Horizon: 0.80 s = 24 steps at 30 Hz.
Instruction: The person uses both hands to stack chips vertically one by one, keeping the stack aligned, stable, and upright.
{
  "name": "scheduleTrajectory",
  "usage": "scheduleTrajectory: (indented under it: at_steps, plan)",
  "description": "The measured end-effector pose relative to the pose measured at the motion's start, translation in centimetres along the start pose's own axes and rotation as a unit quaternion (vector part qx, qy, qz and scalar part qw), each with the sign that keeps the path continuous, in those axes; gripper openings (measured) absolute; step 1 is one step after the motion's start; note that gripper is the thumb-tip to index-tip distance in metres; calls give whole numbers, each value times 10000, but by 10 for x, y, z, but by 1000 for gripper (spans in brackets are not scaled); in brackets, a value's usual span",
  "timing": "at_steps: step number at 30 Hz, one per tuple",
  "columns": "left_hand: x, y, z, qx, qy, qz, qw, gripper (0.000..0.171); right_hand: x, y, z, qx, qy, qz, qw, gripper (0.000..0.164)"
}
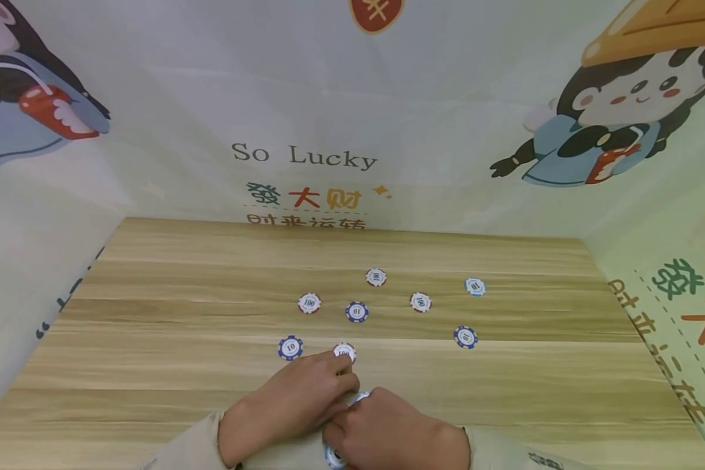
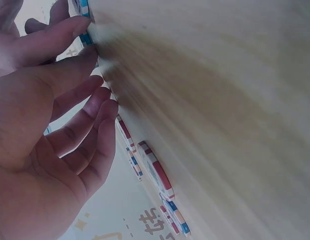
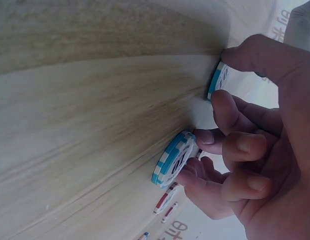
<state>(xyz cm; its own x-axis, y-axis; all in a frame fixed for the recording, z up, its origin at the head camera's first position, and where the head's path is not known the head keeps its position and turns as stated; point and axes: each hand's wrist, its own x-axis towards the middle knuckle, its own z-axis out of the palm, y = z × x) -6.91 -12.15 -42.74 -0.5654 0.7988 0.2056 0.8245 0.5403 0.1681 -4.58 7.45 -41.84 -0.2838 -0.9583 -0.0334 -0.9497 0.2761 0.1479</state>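
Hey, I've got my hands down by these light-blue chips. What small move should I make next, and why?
I'd probably slide the near chip toward the light-blue chip just beyond it. Your right hand has its thumb and forefinger at the near chip's opposite edges, so the grip looks ready, and the two chips match in colour.

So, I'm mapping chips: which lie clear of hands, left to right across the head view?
Left blue chip, left red-edged chip, middle blue chip, farthest red-edged chip, right red-edged chip, right blue chip, light blue chip.
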Motion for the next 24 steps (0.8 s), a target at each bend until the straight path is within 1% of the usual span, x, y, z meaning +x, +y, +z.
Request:
scheduleTrajectory:
  at_steps: [7, 12, 18, 21, 24]
  plan:
    - [0, 1, -1, 45, -191, -61, 9998, 12, -5, -1, 2, -147, -40, 49, 9999, 19]
    - [1, 2, -2, 37, -258, -113, 9996, 12, -11, 0, 1, 30, -219, 130, 9997, 26]
    - [1, 4, -2, 56, -240, -150, 9996, 12, -19, 4, -3, 489, -564, 330, 9967, 28]
    - [2, 5, -1, 42, -247, -138, 9996, 12, -24, 6, -4, 531, -553, 425, 9962, 30]
    - [3, 6, -1, 34, -253, -128, 9996, 11, -30, 8, -5, 457, -390, 485, 9970, 32]
